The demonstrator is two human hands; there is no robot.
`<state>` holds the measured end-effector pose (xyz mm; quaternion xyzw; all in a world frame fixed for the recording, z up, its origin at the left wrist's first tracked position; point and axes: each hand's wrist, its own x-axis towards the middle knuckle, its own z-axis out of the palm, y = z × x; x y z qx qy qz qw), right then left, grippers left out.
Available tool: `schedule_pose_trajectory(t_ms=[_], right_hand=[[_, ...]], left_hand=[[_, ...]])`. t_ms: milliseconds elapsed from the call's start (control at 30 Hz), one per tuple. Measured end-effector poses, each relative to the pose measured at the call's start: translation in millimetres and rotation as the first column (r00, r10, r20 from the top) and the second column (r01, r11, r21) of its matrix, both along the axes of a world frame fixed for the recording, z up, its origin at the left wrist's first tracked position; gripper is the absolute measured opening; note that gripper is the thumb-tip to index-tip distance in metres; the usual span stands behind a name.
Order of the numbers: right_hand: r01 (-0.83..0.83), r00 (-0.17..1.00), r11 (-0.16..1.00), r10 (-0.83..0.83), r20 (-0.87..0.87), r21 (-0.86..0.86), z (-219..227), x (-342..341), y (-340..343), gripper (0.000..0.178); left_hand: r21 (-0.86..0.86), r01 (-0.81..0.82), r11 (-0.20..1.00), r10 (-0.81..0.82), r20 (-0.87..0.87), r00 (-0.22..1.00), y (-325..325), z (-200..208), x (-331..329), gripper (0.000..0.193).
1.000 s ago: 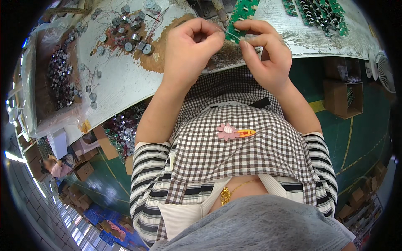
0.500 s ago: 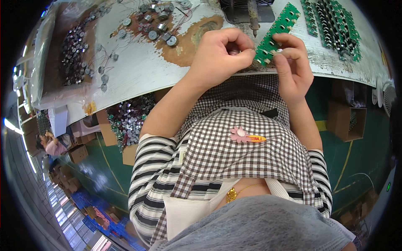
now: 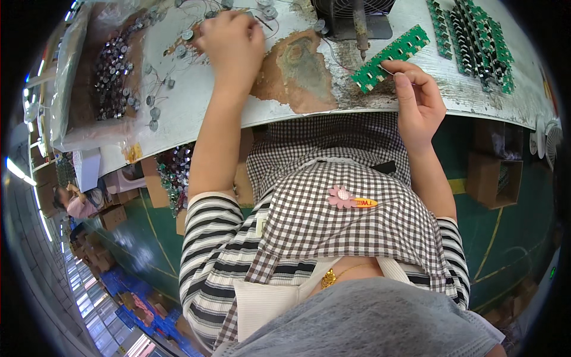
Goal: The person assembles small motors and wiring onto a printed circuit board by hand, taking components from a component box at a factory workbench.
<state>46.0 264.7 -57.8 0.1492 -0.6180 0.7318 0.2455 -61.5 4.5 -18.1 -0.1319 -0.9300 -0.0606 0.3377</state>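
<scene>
Over a loose pile of small round metal motors with thin leads (image 3: 187, 34), my left hand (image 3: 232, 50) is stretched out, its fingers smeared by motion. A long green circuit board (image 3: 391, 58) lies slantwise on the table below the tip of an upright soldering iron (image 3: 360, 27). My right hand (image 3: 419, 98) is closed at the board's near edge, with a thin pale wire (image 3: 386, 71) between thumb and fingers. One motor (image 3: 321, 27) sits left of the iron's stand, its dark lead running toward the board's left end. Whether the lead joins the board I cannot tell.
Stacked green circuit boards (image 3: 476, 44) stand at the far right. A plastic-lined box (image 3: 77, 113) of motors is on the left. A dark fan-grilled unit (image 3: 380, 27) stands behind the iron. Below the table are cardboard boxes (image 3: 485, 178); another person (image 3: 83, 202) sits far left.
My left hand has left the board and swung left to the motor pile. The board has turned flatter under the iron. A motor now lies beside the stand. My right hand has barely moved.
</scene>
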Motion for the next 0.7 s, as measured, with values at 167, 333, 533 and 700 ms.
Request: schedule_pose_trajectory(t_ms=[167,333,533,700], right_hand=[[0.000,1.000,0.999,0.001,-0.014,0.044,0.6,0.8,0.1,0.004],[0.014,1.000,0.999,-0.013,-0.015,0.051,-0.8,1.5,-0.1,0.004],[0.015,1.000,0.999,-0.015,0.011,0.039,0.7,2.2,-2.0,0.002],[0.028,0.999,0.998,-0.030,0.021,0.053,-0.8,1.2,0.0,0.002]], left_hand=[[0.274,0.191,0.942,-0.110,-0.287,0.952,-12.7,22.3,-7.4,0.013],[0.662,0.353,0.662,-0.124,-0.367,0.922,-8.3,42.4,-9.3,0.013],[0.808,0.122,0.576,-0.168,-0.028,0.985,19.2,72.5,22.6,0.009],[0.421,0.236,0.876,-0.333,0.172,0.927,41.9,67.4,13.3,0.013]])
